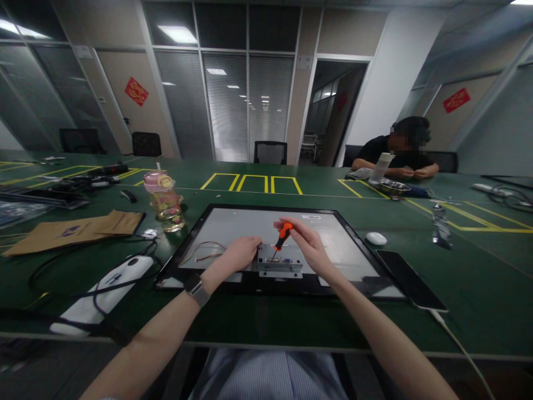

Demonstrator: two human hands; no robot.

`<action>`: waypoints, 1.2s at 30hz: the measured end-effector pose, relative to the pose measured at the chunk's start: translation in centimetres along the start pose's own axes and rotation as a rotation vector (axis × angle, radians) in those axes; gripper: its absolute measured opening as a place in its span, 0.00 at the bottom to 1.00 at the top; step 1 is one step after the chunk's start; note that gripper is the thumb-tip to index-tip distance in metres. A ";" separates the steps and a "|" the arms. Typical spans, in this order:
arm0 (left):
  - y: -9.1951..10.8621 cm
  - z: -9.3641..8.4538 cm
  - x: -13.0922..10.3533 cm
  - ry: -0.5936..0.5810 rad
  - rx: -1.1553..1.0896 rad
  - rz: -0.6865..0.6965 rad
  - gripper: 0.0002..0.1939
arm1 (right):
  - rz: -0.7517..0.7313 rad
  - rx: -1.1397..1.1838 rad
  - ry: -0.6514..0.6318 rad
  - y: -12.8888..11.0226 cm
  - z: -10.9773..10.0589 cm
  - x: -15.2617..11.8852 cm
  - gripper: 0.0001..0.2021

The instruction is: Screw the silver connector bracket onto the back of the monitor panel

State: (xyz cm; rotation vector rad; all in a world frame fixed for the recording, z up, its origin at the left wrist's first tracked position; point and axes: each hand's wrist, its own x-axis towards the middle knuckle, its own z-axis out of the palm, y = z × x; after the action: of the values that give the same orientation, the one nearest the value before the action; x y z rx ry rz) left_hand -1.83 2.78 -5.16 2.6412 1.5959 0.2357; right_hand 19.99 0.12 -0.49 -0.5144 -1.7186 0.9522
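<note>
My right hand grips a screwdriver with an orange and black handle. Its shaft slants down to the connector ports on a metal bracket. That bracket stands at the near edge of a flat display panel, which lies back side up with a black frame. My left hand, with a watch on the wrist, has its fingers closed at the bracket's upper left corner; the fingertips are partly hidden. Thin loose wires rest on the panel left of the bracket.
Left of the panel are a pink-lidded bottle, a white power bank with black cables, and a brown paper envelope. To the right lie a phone on a cable and a white earbud case. Another person sits across the table.
</note>
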 end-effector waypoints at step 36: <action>0.0 0.0 0.0 0.003 -0.019 0.009 0.15 | -0.131 -0.194 0.013 0.0 0.2 -0.4 0.16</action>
State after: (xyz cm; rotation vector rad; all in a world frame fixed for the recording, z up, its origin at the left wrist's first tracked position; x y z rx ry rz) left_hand -1.83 2.80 -5.17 2.6360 1.5750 0.2533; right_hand 19.90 -0.25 -0.71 -0.5250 -1.8199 0.6916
